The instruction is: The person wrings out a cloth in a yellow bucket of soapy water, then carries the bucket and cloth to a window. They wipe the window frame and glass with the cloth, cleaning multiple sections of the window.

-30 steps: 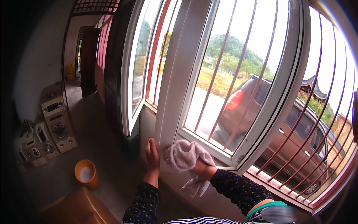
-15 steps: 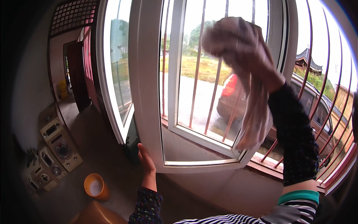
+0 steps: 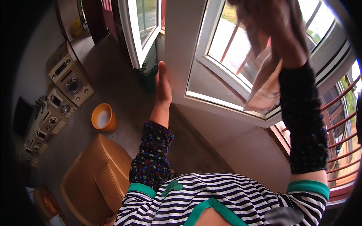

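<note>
A white-framed window sash (image 3: 181, 49) stands swung open in front of me. My left hand (image 3: 163, 86) grips its left edge, thumb pointing up; the other fingers are mostly hidden by the frame. High on the right, my right hand (image 3: 288, 35) presses a greyish-pink cloth (image 3: 266, 84) against the glass pane (image 3: 230, 41). The cloth is bunched under the palm, and a long end hangs down to the sash's lower rail. Motion blurs the right hand and the top of the cloth. Dark patterned sleeve covers sit on both forearms.
An orange bucket (image 3: 104, 117) with whitish contents stands on the floor at left, beside a tan leather chair (image 3: 102, 177). Speaker units (image 3: 69, 84) line the left wall. Another open sash (image 3: 141, 37) is beyond my left hand. Red window bars (image 3: 343, 120) are at right.
My view has tilted downward, bringing the chair and my striped shirt further into sight. The right hand has shifted across the pane with the cloth. My left hand keeps its hold on the sash edge.
</note>
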Motion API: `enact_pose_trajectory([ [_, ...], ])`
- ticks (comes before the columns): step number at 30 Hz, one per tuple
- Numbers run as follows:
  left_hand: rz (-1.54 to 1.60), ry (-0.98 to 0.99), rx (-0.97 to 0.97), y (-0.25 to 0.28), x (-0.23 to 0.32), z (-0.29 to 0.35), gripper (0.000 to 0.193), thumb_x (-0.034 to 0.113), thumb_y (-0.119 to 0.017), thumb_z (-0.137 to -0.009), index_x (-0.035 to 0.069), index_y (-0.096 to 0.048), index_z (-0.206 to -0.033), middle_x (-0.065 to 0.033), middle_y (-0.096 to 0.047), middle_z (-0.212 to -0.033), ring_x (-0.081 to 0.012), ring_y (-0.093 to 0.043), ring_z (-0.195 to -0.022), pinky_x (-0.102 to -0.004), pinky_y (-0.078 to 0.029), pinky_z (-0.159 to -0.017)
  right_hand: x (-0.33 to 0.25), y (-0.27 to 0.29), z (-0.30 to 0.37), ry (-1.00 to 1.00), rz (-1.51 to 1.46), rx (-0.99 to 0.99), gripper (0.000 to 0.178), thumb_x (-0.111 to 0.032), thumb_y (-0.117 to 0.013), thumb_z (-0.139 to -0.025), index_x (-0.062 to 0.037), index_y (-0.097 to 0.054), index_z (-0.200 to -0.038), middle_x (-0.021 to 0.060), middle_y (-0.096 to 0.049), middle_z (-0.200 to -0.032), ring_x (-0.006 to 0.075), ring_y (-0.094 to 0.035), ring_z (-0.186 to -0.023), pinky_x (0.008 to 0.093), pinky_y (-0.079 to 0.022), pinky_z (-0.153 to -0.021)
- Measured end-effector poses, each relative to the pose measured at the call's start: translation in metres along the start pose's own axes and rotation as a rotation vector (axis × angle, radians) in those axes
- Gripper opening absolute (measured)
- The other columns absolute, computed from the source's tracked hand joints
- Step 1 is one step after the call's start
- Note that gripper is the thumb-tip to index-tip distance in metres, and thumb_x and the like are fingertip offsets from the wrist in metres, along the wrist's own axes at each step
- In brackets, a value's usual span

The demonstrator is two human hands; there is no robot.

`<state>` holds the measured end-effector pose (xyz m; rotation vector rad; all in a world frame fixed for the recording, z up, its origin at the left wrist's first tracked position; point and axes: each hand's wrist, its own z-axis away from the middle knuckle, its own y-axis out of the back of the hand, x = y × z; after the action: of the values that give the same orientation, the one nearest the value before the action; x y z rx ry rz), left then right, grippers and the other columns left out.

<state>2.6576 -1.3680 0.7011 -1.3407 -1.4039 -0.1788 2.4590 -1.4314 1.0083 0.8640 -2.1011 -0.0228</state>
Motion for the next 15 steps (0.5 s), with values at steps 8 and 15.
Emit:
enact_pose_trajectory([
  [8, 0.0, 0.054, 0.054, 0.018, -0.012, -0.008, 0.071, 0.057, -0.037, -0.091, -0.006, -0.045, -0.123, -0.0081, -0.05, -0.121, -0.0144, -0.043, -0.113, -0.0259, -0.03, -0.098, -0.219, -0.1, 0.164, -0.221, -0.526, -0.303, 0.033, -0.021, -0.053, -0.085, -0.0132, -0.052, -0.117, 0.0108, -0.049, -0.125, 0.0305, -0.043, -0.119, 0.0463, -0.032, -0.102],
  [15, -0.134, -0.066, 0.064, 0.013, 0.004, 0.002, 0.065, 0.056, -0.033, -0.093, -0.003, -0.052, -0.113, -0.0071, -0.053, -0.112, -0.0139, -0.046, -0.105, -0.0267, -0.033, -0.093, -0.292, -0.088, 0.183, -0.271, -0.434, -0.442, 0.045, -0.015, -0.055, -0.071, -0.0019, -0.057, -0.115, 0.0192, -0.048, -0.121, 0.0438, -0.042, -0.112, 0.0533, -0.03, -0.097],
])
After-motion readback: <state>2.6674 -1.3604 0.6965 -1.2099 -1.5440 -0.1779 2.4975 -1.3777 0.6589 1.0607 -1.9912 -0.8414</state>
